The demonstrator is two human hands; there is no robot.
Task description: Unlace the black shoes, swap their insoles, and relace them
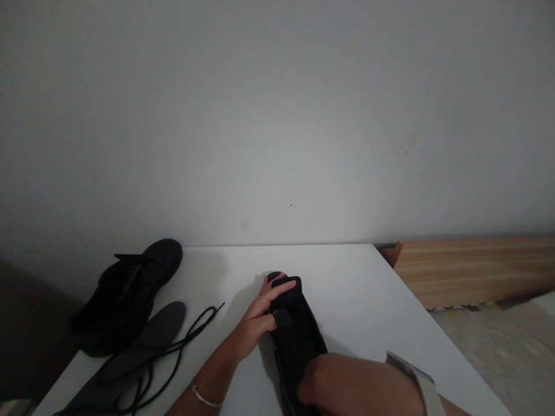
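A black shoe [299, 341] lies on the white table [347, 289], toe pointing away from me. My left hand [260, 318] grips the shoe's tongue and upper near the front, fingers curled over it. My right hand [318, 384] is at the shoe's heel opening, low in the view, and its fingers are hidden inside or behind the shoe. A second black shoe [125, 297] sits at the table's left edge. Beside it lie a dark grey insole [147, 341] and loose black laces [182, 341].
A plain white wall fills the upper view. A wooden bed frame or bench [472, 268] runs along the right, beyond the table's corner. Pale floor [498, 346] shows at the lower right. A thin bracelet [203, 397] is on my left wrist.
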